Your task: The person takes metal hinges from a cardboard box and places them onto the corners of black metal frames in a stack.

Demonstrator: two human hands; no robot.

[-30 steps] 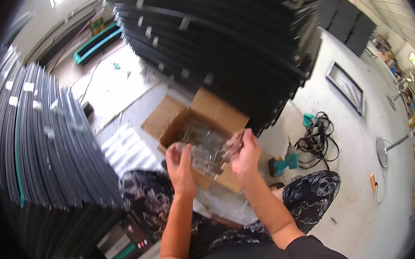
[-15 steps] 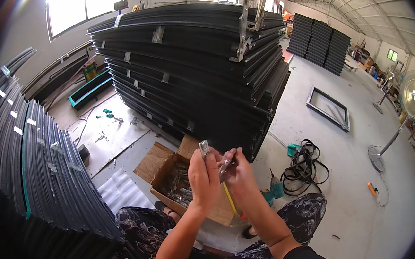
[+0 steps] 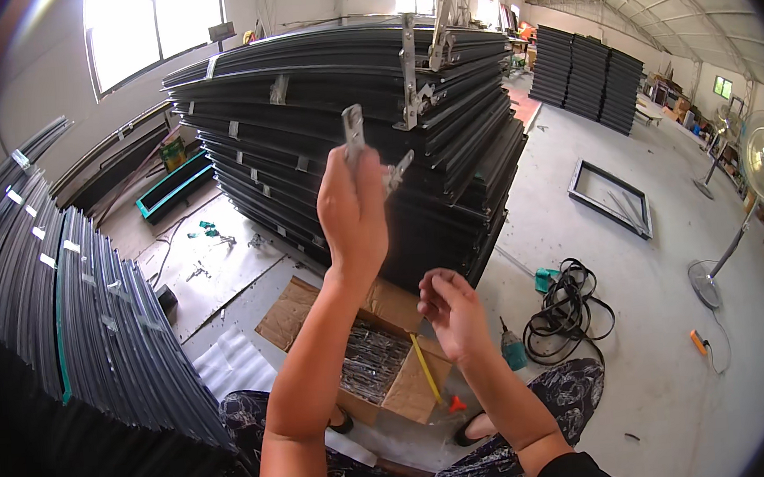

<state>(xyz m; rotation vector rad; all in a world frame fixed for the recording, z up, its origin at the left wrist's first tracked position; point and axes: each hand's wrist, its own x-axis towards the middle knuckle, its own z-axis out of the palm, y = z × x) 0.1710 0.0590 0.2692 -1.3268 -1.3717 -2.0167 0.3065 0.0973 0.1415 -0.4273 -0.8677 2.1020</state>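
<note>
We grip a flat metal bracket (image 3: pixel 353 124) in our left hand (image 3: pixel 353 214), its end pointing up above our closed fingers, in front of a tall stack of black panels (image 3: pixel 304 164). Another metal end (image 3: pixel 400 171) sticks out right of the knuckles; we cannot tell if it belongs to the same piece. Our right hand (image 3: pixel 451 314) hangs lower, open, fingers loosely curled. Below our hands, a cardboard box (image 3: pixel 410 392) on the floor (image 3: pixel 667 324) holds many thin metal pieces (image 3: pixel 372 363), with a yellow strip (image 3: pixel 426 370) along its right flap. At the stack's near corner stands an upright metal strip (image 3: pixel 408 70). Farther right lie a teal drill (image 3: pixel 513 350), a black coiled cable (image 3: pixel 554 319) and a rectangular frame (image 3: pixel 580 191).
</note>
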